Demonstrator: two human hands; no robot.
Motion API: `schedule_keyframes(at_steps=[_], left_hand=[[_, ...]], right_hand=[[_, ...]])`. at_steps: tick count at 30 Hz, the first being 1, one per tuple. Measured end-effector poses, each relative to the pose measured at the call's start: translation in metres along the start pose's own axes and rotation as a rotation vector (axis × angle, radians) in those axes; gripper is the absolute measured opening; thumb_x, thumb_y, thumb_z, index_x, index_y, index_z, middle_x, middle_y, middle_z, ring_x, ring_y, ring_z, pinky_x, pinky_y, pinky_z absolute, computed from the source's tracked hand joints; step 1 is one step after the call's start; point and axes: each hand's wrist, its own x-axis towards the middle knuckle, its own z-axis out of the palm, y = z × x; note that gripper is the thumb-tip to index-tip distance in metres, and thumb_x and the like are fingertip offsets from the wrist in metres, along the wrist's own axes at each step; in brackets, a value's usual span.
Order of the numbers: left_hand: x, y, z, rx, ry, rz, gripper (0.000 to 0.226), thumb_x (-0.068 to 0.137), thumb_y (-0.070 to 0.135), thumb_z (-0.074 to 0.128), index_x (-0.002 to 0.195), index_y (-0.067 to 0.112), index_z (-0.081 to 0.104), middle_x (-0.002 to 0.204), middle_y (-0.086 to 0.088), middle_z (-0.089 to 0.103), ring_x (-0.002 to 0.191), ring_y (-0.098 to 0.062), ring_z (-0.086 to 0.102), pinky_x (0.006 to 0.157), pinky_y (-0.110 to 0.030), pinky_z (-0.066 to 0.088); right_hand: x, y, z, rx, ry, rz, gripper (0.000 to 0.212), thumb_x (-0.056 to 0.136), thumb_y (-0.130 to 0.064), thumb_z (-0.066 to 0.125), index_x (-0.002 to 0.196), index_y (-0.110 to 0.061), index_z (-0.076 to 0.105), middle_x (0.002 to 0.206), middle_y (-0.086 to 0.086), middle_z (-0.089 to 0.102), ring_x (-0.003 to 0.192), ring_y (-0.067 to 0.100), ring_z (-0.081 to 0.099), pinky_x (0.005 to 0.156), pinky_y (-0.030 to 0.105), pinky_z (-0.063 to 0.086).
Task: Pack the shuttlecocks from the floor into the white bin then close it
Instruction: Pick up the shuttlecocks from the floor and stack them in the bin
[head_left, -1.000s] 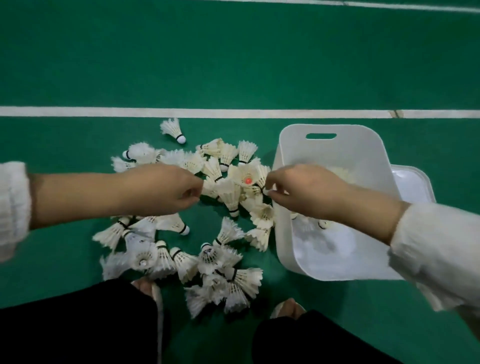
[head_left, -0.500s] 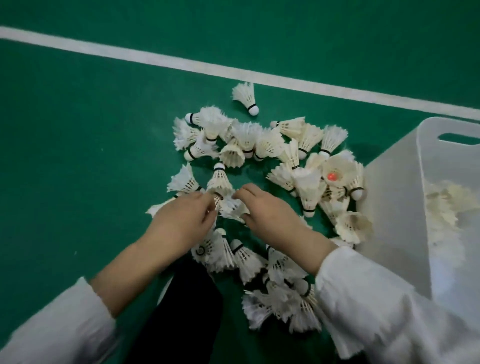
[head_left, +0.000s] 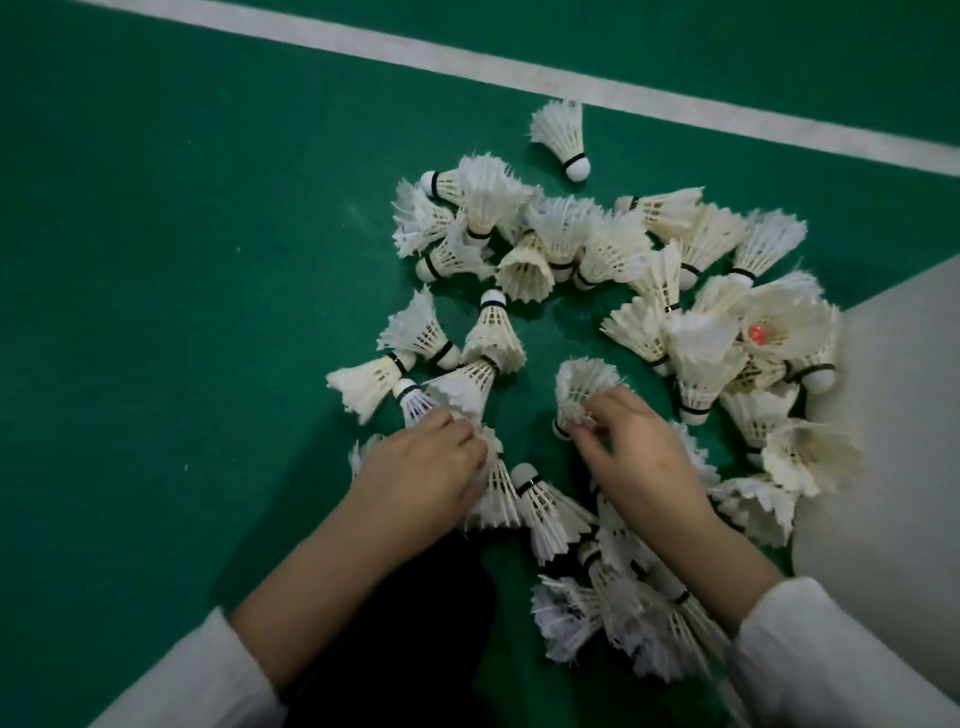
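Note:
Several white feather shuttlecocks lie scattered in a ring on the green court floor. My right hand pinches the feathers of one shuttlecock near the middle of the pile. My left hand has its fingers curled around the feathers of a shuttlecock at the pile's left side. The white bin shows only as a plain outer wall at the right edge; its inside is out of view. One shuttlecock lies apart at the top.
A white court line crosses the floor diagonally above the pile. My dark trouser leg sits at the bottom between my arms. One shuttlecock near the bin has an orange-red spot inside it. Bare green floor spreads to the left.
The view has swung left and down, so the bin has slid to the right edge. Both hands came off the bin side down into the pile, and each now holds a shuttlecock.

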Motion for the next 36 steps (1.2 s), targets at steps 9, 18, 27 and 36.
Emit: schedule_keyframes(at_steps=[9, 18, 27, 36], left_hand=[[-0.001, -0.002, -0.033, -0.558, 0.197, -0.356, 0.014, 0.09, 0.036, 0.052, 0.085, 0.023, 0.054, 0.068, 0.007, 0.06, 0.063, -0.008, 0.056, 0.054, -0.02, 0.041], [0.055, -0.05, -0.057, -0.31, 0.108, -0.565, 0.056, 0.091, 0.047, 0.046, 0.14, 0.027, 0.027, 0.092, -0.008, 0.068, 0.077, -0.024, 0.064, 0.072, -0.039, 0.053], [0.065, -0.058, -0.033, -0.505, 0.051, -0.665, 0.03, 0.09, 0.036, 0.053, 0.112, 0.016, 0.056, 0.094, -0.005, 0.068, 0.054, -0.015, 0.05, 0.054, -0.027, 0.039], [0.043, -0.04, -0.05, -0.555, 0.189, -0.598, 0.01, 0.09, 0.037, 0.053, 0.088, 0.029, 0.058, 0.071, 0.011, 0.07, 0.032, -0.003, 0.036, 0.046, -0.022, 0.031]], right_hand=[[-0.008, 0.002, 0.005, -0.099, -0.045, 0.011, 0.02, 0.093, -0.026, 0.052, 0.1, -0.016, 0.068, 0.099, -0.004, 0.059, 0.096, 0.018, 0.055, 0.067, 0.024, 0.034], [0.002, 0.0, 0.002, -0.062, -0.037, 0.048, 0.02, 0.093, -0.025, 0.052, 0.092, -0.014, 0.068, 0.091, -0.001, 0.058, 0.091, 0.02, 0.055, 0.066, 0.026, 0.034], [0.004, -0.002, 0.002, -0.074, -0.045, 0.066, 0.019, 0.094, -0.026, 0.052, 0.091, -0.014, 0.067, 0.085, -0.007, 0.049, 0.08, 0.013, 0.046, 0.064, 0.026, 0.032], [0.006, -0.002, 0.0, -0.03, -0.073, 0.104, 0.027, 0.093, -0.025, 0.053, 0.067, -0.016, 0.05, 0.075, 0.0, 0.049, 0.071, 0.019, 0.046, 0.058, 0.028, 0.029]])
